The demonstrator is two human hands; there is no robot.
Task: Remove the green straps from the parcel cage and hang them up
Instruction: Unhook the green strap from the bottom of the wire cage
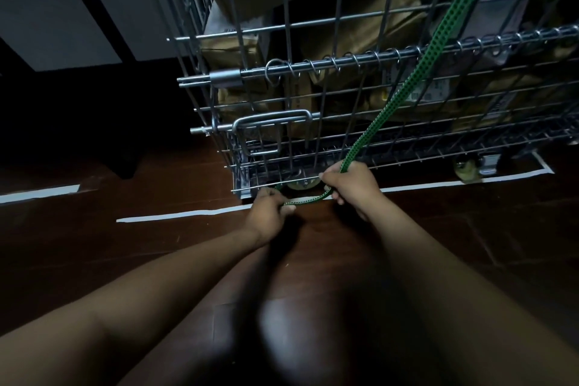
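Both hands closed on green strap at cage base: left hand near end, right hand where it runs taut up-right.

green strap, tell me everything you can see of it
The green strap is a flat, narrow band with rows of small holes, plastic or woven by its look. It runs taut from the top right down across the cage front into the right hand, then curves in a slack loop to the left hand at the cage's bottom edge.
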